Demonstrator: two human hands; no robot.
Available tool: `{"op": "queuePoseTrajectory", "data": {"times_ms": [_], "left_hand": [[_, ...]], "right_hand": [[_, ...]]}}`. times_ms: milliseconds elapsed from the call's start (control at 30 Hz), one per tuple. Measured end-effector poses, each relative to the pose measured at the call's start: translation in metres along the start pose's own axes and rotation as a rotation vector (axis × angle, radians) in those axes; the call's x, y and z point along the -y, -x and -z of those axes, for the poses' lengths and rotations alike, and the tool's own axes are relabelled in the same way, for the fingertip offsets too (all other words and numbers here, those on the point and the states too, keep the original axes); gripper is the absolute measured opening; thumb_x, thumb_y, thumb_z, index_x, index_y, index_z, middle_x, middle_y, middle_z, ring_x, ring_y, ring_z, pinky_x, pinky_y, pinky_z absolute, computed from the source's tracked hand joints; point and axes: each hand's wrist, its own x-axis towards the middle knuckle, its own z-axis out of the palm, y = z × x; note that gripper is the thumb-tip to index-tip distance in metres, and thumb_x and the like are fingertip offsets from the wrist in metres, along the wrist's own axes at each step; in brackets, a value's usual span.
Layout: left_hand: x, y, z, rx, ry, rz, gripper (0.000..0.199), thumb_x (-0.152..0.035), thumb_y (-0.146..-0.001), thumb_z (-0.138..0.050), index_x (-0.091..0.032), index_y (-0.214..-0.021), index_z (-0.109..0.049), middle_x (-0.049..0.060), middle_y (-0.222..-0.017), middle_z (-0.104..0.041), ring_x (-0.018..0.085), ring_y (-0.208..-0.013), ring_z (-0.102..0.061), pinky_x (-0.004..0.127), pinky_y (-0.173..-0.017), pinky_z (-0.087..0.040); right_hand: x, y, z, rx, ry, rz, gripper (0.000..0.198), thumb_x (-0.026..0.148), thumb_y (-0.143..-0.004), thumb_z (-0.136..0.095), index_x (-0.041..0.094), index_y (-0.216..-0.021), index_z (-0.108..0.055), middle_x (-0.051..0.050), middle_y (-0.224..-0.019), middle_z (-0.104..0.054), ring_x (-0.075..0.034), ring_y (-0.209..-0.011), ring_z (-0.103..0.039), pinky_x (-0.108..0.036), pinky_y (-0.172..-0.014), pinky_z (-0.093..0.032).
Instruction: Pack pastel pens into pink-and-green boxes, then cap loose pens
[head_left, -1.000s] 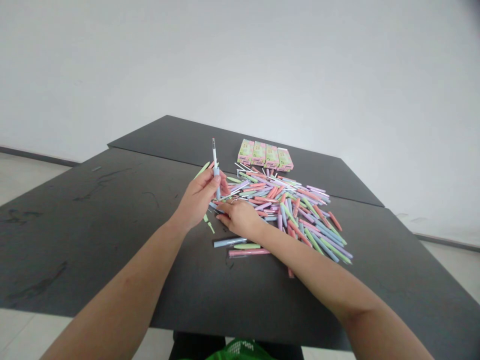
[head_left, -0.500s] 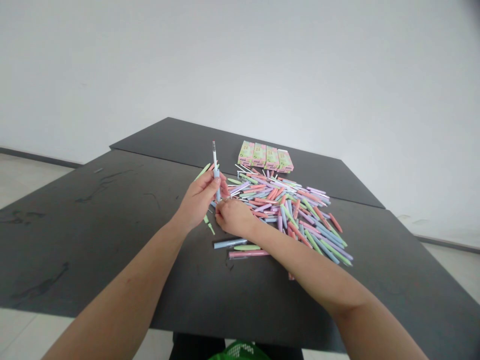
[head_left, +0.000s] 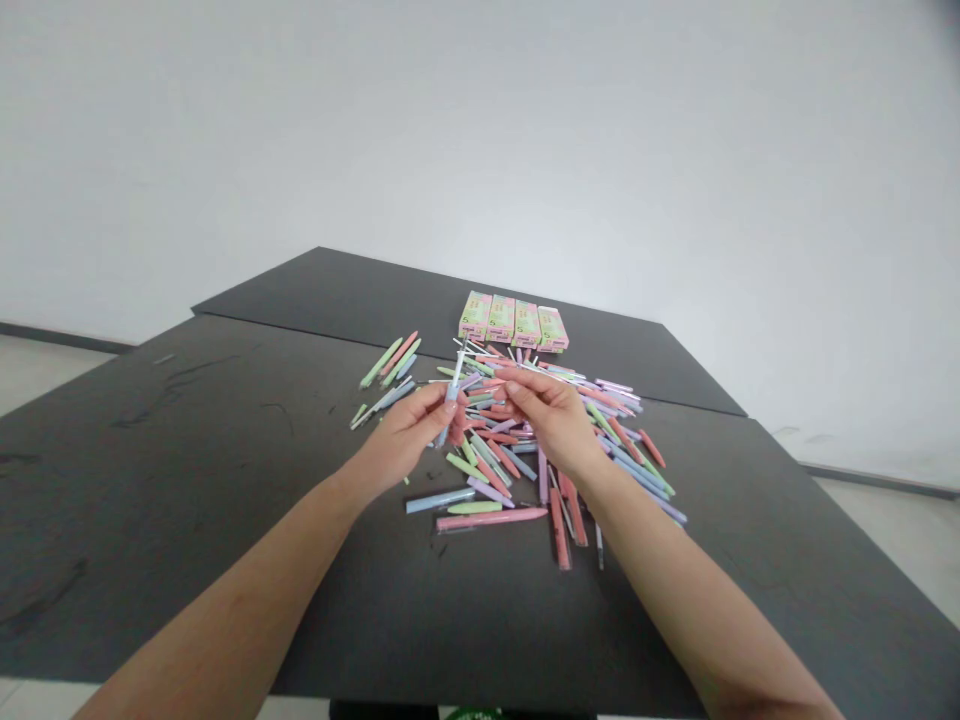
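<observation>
My left hand (head_left: 405, 435) is closed round a light blue pen (head_left: 453, 390), its white, dark-tipped upper part pointing up above the fingers. To its right my right hand (head_left: 551, 415) hovers over a big pile of pastel pens (head_left: 491, 465), thumb and fingers pinched together. Whatever lies between those fingertips is too small to make out. The two hands are a short way apart. Pen parts in red, green, blue and purple spread under and around my right hand, and the forearm hides some of them.
Several green-and-pink boxes (head_left: 502, 318) stand in a row behind the pile. A small group of green, red and blue pens (head_left: 390, 362) lies off to the left. The black table (head_left: 225, 480) has a seam across its far part, with a pale wall beyond.
My right hand has moved from beside my left hand to the right, over the pile. The blue pen in my left hand now leans rightward. The view has shifted slightly.
</observation>
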Motion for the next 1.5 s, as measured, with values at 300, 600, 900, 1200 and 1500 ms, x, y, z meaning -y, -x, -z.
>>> {"op": "queuePoseTrajectory", "data": {"times_ms": [300,600,900,1200,1500], "left_hand": [[-0.001,0.004,-0.021,0.285,0.018,0.023,0.03,-0.037,-0.096,-0.045,-0.019,-0.117,-0.057,-0.001,-0.073,-0.055,0.013,-0.063,-0.053,0.027,-0.066,-0.045],[0.004,0.007,-0.02,0.308,0.069,0.038,0.043,-0.036,-0.098,-0.042,-0.019,-0.137,-0.046,-0.001,-0.068,-0.054,0.012,-0.059,-0.053,0.028,-0.064,-0.045],[0.006,0.009,-0.022,0.304,0.122,0.062,0.042,-0.034,-0.098,-0.044,-0.018,-0.137,-0.046,-0.004,-0.067,-0.051,0.01,-0.057,-0.05,0.025,-0.062,-0.045],[0.01,0.009,-0.022,0.287,0.142,0.089,0.043,-0.035,-0.097,-0.045,-0.017,-0.136,-0.047,-0.004,-0.066,-0.05,0.01,-0.056,-0.049,0.027,-0.063,-0.046],[0.011,0.009,-0.021,0.274,0.12,0.102,0.042,-0.035,-0.096,-0.046,-0.017,-0.135,-0.047,-0.004,-0.067,-0.051,0.01,-0.055,-0.051,0.027,-0.062,-0.046]], "right_hand": [[0.022,0.006,0.011,-0.132,-0.092,0.168,0.02,0.037,-0.082,-0.069,0.02,-0.093,-0.068,-0.003,-0.08,-0.072,-0.012,-0.065,-0.063,-0.023,-0.056,-0.049],[0.024,0.009,0.014,-0.089,-0.056,0.175,0.019,0.037,-0.085,-0.067,0.021,-0.093,-0.064,-0.003,-0.079,-0.073,-0.012,-0.064,-0.065,-0.024,-0.056,-0.049],[0.028,0.01,0.012,-0.08,-0.038,0.191,0.019,0.035,-0.082,-0.07,0.019,-0.09,-0.066,-0.002,-0.075,-0.074,-0.012,-0.062,-0.066,-0.022,-0.053,-0.051],[0.031,0.01,0.014,-0.062,0.023,0.225,0.017,0.032,-0.081,-0.072,0.018,-0.091,-0.068,-0.002,-0.076,-0.075,-0.012,-0.062,-0.068,-0.022,-0.054,-0.054],[0.033,0.01,0.022,0.008,0.05,0.181,0.017,0.034,-0.082,-0.071,0.017,-0.087,-0.068,-0.003,-0.075,-0.073,-0.012,-0.063,-0.067,-0.022,-0.054,-0.054]]}}
